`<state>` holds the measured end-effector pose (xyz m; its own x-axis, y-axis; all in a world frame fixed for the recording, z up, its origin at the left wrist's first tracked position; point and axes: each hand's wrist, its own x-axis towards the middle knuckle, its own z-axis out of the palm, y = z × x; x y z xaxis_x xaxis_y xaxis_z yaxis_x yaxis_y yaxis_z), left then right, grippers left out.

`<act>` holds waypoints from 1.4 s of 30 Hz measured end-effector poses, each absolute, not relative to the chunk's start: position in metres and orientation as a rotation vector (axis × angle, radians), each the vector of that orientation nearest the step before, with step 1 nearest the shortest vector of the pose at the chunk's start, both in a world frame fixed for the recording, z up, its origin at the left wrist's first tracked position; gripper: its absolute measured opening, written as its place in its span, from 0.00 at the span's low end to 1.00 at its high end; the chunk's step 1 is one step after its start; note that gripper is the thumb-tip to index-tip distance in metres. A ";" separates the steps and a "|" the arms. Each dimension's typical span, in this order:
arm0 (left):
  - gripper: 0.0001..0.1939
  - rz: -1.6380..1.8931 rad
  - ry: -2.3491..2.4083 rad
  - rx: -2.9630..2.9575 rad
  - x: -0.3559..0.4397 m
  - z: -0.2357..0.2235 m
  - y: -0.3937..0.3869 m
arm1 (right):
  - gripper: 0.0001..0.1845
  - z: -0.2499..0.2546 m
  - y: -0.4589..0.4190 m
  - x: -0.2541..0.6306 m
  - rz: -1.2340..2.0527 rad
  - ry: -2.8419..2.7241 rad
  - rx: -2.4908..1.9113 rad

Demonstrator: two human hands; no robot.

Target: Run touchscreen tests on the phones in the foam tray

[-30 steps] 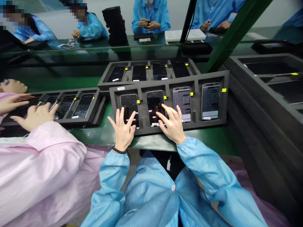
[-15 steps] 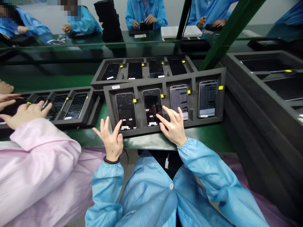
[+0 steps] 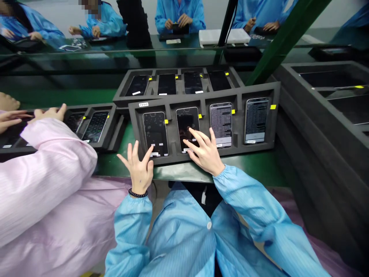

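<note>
A black foam tray [image 3: 173, 156] leans in front of me, with a row of smartphones in its compartments. My left hand [image 3: 138, 169] is open, fingers spread, its index fingertip at the lower part of the leftmost smartphone [image 3: 155, 129]. Over the second smartphone [image 3: 184, 121] my right hand [image 3: 205, 152] is open, with fingertips at its dark screen; whether they touch is hard to tell. Lines of text fill the bright screens of the third smartphone [image 3: 220, 119] and the rightmost smartphone [image 3: 255, 119]. Yellow tabs mark each compartment. Neither hand holds anything.
Behind stands another foam tray [image 3: 122, 100] of phones. At left, a co-worker's pink sleeve [image 3: 60, 154] reaches over a further phone tray [image 3: 111, 130]. Stacked trays [image 3: 291, 92] rise at right, near a slanted green post [image 3: 288, 42]. People in blue work across the bench.
My right hand has moved left and slightly up across the second smartphone's screen. My left hand stays at the first smartphone. The co-worker's arm at left has shifted up.
</note>
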<state>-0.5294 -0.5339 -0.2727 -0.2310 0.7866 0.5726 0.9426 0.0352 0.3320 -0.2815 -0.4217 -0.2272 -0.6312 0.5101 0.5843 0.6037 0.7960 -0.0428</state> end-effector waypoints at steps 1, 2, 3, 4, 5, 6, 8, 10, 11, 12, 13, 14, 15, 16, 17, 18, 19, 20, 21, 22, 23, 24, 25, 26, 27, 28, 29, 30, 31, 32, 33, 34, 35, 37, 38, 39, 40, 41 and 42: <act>0.29 -0.967 -2.092 -1.785 -0.530 -0.273 -0.534 | 0.17 -0.228 -0.422 -0.278 -0.203 -2.384 -0.832; 0.29 -0.965 -2.098 -1.781 -0.530 -0.273 -0.534 | 0.17 -0.229 -0.423 -0.275 -0.204 -2.367 -0.840; 0.30 -0.973 -2.095 -1.772 -0.530 -0.272 -0.533 | 0.17 -0.229 -0.424 -0.271 -0.212 -2.343 -0.848; 0.31 -0.988 -2.085 -1.761 -0.530 -0.272 -0.533 | 0.18 -0.231 -0.424 -0.267 -0.223 -2.318 -0.858; 0.31 -1.003 -2.072 -1.754 -0.530 -0.272 -0.533 | 0.18 -0.232 -0.425 -0.263 -0.233 -2.296 -0.869; 0.31 -1.016 -2.058 -1.752 -0.529 -0.271 -0.533 | 0.17 -0.234 -0.425 -0.260 -0.240 -2.278 -0.882; 0.31 -1.021 -2.046 -1.761 -0.528 -0.271 -0.533 | 0.17 -0.237 -0.426 -0.254 -0.251 -2.257 -0.907; 0.30 -0.996 -2.060 -1.779 -0.527 -0.271 -0.532 | 0.16 -0.239 -0.427 -0.250 -0.273 -2.242 -0.919; 0.30 -0.978 -2.072 -1.790 -0.526 -0.272 -0.531 | 0.16 -0.240 -0.427 -0.249 -0.288 -2.233 -0.917; 0.29 -0.963 -2.084 -1.797 -0.526 -0.272 -0.531 | 0.16 -0.240 -0.427 -0.248 -0.302 -2.223 -0.913; 0.29 -0.958 -2.091 -1.799 -0.525 -0.272 -0.530 | 0.16 -0.241 -0.428 -0.248 -0.312 -2.215 -0.909; 0.30 -0.965 -2.087 -1.798 -0.525 -0.272 -0.530 | 0.16 -0.241 -0.428 -0.248 -0.315 -2.211 -0.908; 0.30 -0.981 -2.072 -1.795 -0.525 -0.272 -0.530 | 0.16 -0.241 -0.428 -0.249 -0.310 -2.210 -0.910; 0.31 -1.000 -2.049 -1.792 -0.524 -0.272 -0.530 | 0.16 -0.241 -0.428 -0.249 -0.302 -2.212 -0.916; 0.31 -1.012 -2.025 -1.795 -0.524 -0.271 -0.530 | 0.17 -0.241 -0.428 -0.249 -0.295 -2.216 -0.922; 0.31 -1.014 -2.003 -1.805 -0.523 -0.271 -0.529 | 0.17 -0.241 -0.428 -0.250 -0.290 -2.220 -0.926; 0.31 -1.007 -1.988 -1.821 -0.523 -0.271 -0.529 | 0.17 -0.241 -0.428 -0.250 -0.290 -2.225 -0.930; 0.31 -0.987 -1.983 -1.846 -0.522 -0.270 -0.528 | 0.17 -0.241 -0.428 -0.250 -0.294 -2.229 -0.932; 0.30 -0.960 -1.984 -1.878 -0.522 -0.270 -0.526 | 0.18 -0.241 -0.428 -0.251 -0.300 -2.235 -0.936; 0.30 -0.930 -1.985 -1.915 -0.521 -0.270 -0.525 | 0.18 -0.241 -0.428 -0.252 -0.305 -2.245 -0.941; 0.29 -0.902 -1.986 -1.951 -0.521 -0.269 -0.524 | 0.18 -0.240 -0.428 -0.252 -0.310 -2.259 -0.946; 0.29 -0.881 -1.985 -1.980 -0.522 -0.269 -0.523 | 0.18 -0.240 -0.427 -0.252 -0.312 -2.275 -0.949; 0.28 -0.877 -1.981 -1.993 -0.522 -0.269 -0.523 | 0.18 -0.239 -0.427 -0.252 -0.312 -2.289 -0.950; 0.29 -0.892 -1.972 -1.988 -0.523 -0.269 -0.524 | 0.18 -0.238 -0.426 -0.251 -0.311 -2.296 -0.947; 0.30 -0.924 -1.958 -1.967 -0.525 -0.269 -0.526 | 0.17 -0.236 -0.426 -0.250 -0.309 -2.293 -0.938; 0.30 -0.967 -1.939 -1.937 -0.527 -0.269 -0.528 | 0.17 -0.235 -0.426 -0.248 -0.306 -2.282 -0.920; 0.31 -1.012 -1.917 -1.903 -0.529 -0.270 -0.531 | 0.16 -0.235 -0.426 -0.245 -0.301 -2.268 -0.893; 0.32 -1.054 -1.896 -1.869 -0.531 -0.271 -0.535 | 0.15 -0.234 -0.426 -0.242 -0.295 -2.258 -0.858; 0.32 -1.089 -1.880 -1.838 -0.533 -0.273 -0.538 | 0.14 -0.234 -0.427 -0.239 -0.288 -2.255 -0.817; 0.32 -1.116 -1.875 -1.811 -0.535 -0.276 -0.541 | 0.13 -0.234 -0.427 -0.237 -0.282 -2.259 -0.776; 0.31 -1.140 -1.878 -1.786 -0.536 -0.278 -0.543 | 0.12 -0.234 -0.427 -0.235 -0.276 -2.269 -0.741; 0.31 -1.160 -1.889 -1.765 -0.537 -0.281 -0.544 | 0.11 -0.235 -0.426 -0.233 -0.275 -2.282 -0.717; 0.30 -1.178 -1.903 -1.749 -0.538 -0.284 -0.545 | 0.11 -0.236 -0.426 -0.232 -0.278 -2.297 -0.701; 0.30 -1.199 -1.938 -1.727 -0.537 -0.290 -0.544 | 0.11 -0.236 -0.424 -0.232 -0.294 -2.327 -0.684; 0.30 -1.203 -1.955 -1.718 -0.536 -0.292 -0.543 | 0.10 -0.236 -0.423 -0.233 -0.300 -2.336 -0.677; 0.31 -1.203 -1.968 -1.709 -0.535 -0.293 -0.542 | 0.10 -0.235 -0.422 -0.234 -0.304 -2.339 -0.668; 0.31 -1.203 -1.981 -1.700 -0.535 -0.294 -0.541 | 0.10 -0.234 -0.421 -0.236 -0.303 -2.337 -0.656; 0.31 -1.205 -1.992 -1.690 -0.534 -0.295 -0.540 | 0.10 -0.233 -0.420 -0.238 -0.301 -2.335 -0.643; 0.31 -1.211 -1.999 -1.676 -0.533 -0.295 -0.540 | 0.11 -0.231 -0.419 -0.240 -0.299 -2.336 -0.624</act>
<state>-0.5332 -0.5398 -0.2948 -0.2977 0.6857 0.6643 0.9062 -0.0158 0.4225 -0.2403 -0.4194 -0.2315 -0.6462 0.3532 0.6765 0.5124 0.8578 0.0416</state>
